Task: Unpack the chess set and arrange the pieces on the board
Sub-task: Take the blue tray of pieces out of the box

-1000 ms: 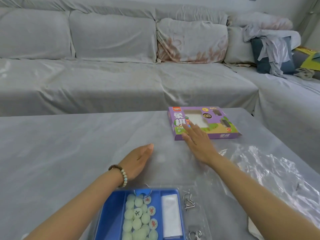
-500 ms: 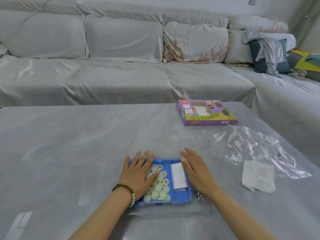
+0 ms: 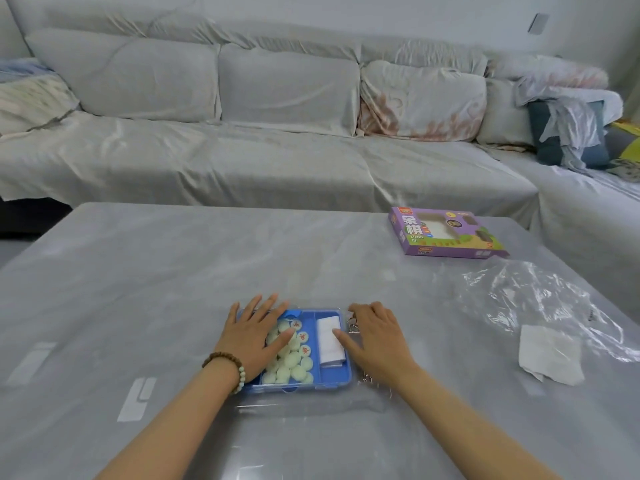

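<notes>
Chess tray [image 3: 332,381] sits near me on the worktop [image 3: 173,289]. I see left hand [image 3: 254,336] flat on the pieces [image 3: 294,362], fingers spread; right hand [image 3: 375,337] fingers curled over its right rim, thumb on white sheet [image 3: 329,348].

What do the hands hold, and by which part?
The right hand grips the blue tray by its right wall, thumb inside. The left hand lies flat on its left side.

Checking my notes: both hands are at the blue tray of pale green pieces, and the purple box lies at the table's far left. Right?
No. The head view shows the purple box at the far right of the table. The left hand and right hand are indeed at the blue tray of pale green pieces.
</notes>
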`<state>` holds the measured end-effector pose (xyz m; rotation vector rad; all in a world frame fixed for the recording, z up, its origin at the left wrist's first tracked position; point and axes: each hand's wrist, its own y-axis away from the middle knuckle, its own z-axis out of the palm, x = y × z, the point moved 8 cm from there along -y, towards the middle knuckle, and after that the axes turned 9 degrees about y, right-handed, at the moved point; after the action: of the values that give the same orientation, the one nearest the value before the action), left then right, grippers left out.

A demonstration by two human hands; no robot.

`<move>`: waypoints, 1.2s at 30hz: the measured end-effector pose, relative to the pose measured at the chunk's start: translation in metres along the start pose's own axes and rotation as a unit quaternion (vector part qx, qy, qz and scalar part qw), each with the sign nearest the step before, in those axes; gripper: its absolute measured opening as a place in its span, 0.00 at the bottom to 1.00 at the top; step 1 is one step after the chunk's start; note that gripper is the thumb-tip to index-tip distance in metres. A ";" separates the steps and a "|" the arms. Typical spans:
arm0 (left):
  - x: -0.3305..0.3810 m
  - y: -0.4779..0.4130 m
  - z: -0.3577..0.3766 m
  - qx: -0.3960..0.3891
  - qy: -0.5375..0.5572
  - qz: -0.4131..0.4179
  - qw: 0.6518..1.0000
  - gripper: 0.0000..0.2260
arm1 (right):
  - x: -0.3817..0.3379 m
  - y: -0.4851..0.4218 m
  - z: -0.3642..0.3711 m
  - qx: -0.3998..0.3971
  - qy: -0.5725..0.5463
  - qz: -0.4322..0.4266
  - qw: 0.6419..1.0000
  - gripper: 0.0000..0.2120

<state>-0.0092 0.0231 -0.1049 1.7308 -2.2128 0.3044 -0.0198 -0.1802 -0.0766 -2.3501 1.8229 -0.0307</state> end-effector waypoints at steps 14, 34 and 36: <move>0.002 -0.002 0.000 0.009 0.011 -0.007 1.000 0.45 | 0.022 -0.006 0.012 -0.040 -0.214 0.041 0.975 0.07; 0.109 -0.092 0.036 0.020 0.081 0.068 0.994 0.18 | 0.209 -0.094 0.023 0.089 -0.422 0.333 0.839 0.09; 0.108 -0.092 0.037 0.024 0.082 0.071 0.994 0.18 | 0.225 -0.108 0.030 0.093 -0.369 0.351 0.855 0.08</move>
<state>0.0517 -0.1103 -0.1013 1.5159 -2.2280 0.5178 0.1446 -0.3671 -0.1101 -1.1658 1.9641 0.6509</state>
